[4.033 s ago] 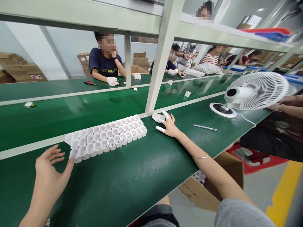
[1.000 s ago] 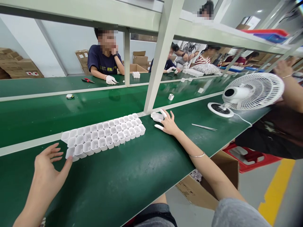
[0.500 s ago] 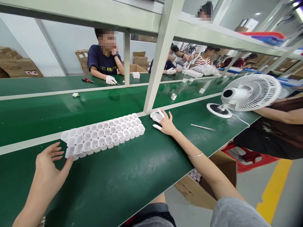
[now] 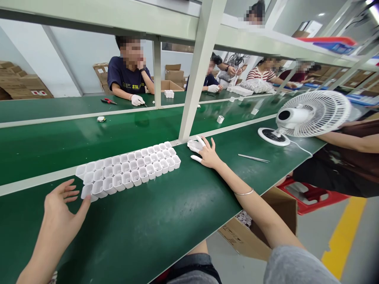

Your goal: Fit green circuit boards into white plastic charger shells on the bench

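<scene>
Several small white plastic cases [image 4: 130, 169] stand packed in three rows on the green bench [image 4: 154, 221]. My left hand [image 4: 60, 205] lies open on the bench, its thumb touching the near left end of the rows. My right hand [image 4: 207, 154] rests open and flat just right of the rows, with white finger cots on the thumb and two fingers. Its fingertips touch a small white piece [image 4: 194, 145] at the foot of the frame post [image 4: 194, 79].
A conveyor belt [image 4: 89, 138] runs behind the bench carrying small white parts [image 4: 220, 119]. A white desk fan [image 4: 308, 116] and tweezers [image 4: 253, 158] lie to the right. A co-worker's arm [image 4: 346, 140] reaches in at right. Other people sit across the line. A cardboard box [image 4: 257, 232] stands below the bench.
Both hands stay in place. Small parts on the belt have drifted to the right. The co-worker's arm at right has dropped from above the fan to beside it.
</scene>
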Action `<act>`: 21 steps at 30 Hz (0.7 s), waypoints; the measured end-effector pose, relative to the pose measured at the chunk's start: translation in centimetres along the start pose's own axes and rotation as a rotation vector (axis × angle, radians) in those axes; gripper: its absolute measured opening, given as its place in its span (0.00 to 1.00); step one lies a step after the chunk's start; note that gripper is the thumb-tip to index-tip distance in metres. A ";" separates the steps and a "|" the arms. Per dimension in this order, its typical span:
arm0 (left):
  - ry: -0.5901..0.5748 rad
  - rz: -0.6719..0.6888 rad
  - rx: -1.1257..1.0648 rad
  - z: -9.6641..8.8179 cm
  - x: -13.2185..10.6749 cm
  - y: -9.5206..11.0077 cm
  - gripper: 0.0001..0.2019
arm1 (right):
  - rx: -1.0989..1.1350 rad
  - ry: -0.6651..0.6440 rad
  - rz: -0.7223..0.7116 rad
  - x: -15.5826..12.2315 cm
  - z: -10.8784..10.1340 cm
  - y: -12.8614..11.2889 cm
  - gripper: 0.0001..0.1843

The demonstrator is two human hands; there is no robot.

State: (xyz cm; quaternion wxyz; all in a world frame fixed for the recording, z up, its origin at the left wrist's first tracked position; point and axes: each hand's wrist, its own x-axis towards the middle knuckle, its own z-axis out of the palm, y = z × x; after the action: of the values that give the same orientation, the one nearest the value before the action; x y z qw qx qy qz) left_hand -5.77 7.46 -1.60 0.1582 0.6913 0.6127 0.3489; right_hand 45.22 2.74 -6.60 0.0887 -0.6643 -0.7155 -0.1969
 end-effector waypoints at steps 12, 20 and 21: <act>-0.017 -0.013 -0.003 0.2 0.1 0.0 0.49 | 0.018 -0.035 -0.009 0.3 0.2 -0.2 0.28; -0.028 -0.003 0.026 0.0 0.0 -0.4 0.49 | 0.002 -0.005 0.021 0.1 0.0 0.0 0.28; -0.027 -0.004 0.027 0.0 0.0 -0.5 0.49 | -0.005 -0.012 0.024 0.1 0.0 0.0 0.27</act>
State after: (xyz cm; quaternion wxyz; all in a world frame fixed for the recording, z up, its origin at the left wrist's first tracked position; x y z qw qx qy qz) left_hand -6.11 7.57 -1.92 0.1578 0.6969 0.6163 0.3310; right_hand 45.16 2.85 -6.55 0.0849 -0.6743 -0.7075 -0.1937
